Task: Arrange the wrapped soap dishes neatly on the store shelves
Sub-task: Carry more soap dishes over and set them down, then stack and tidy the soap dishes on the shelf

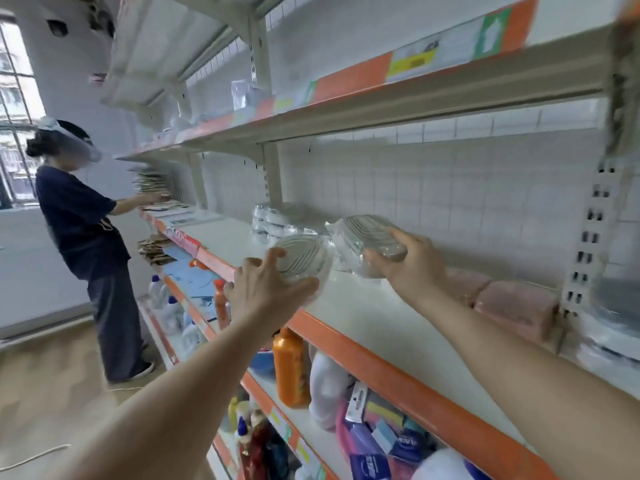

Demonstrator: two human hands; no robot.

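Soap dishes fill both your hands: left hand [266, 289] grips one dish [303, 259], right hand [412, 261] another [367, 237], above the shelf [363, 317]. Wrapped stack [277, 220] behind, pink packs [512, 306] right.

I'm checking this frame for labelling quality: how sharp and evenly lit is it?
Head view: soft daylight, no hard shadows; wide-angle bending curves the shelf; motion blur smears the right edge; left hand and right hand are fairly sharp, their wrapped soap dishes faintly glary.
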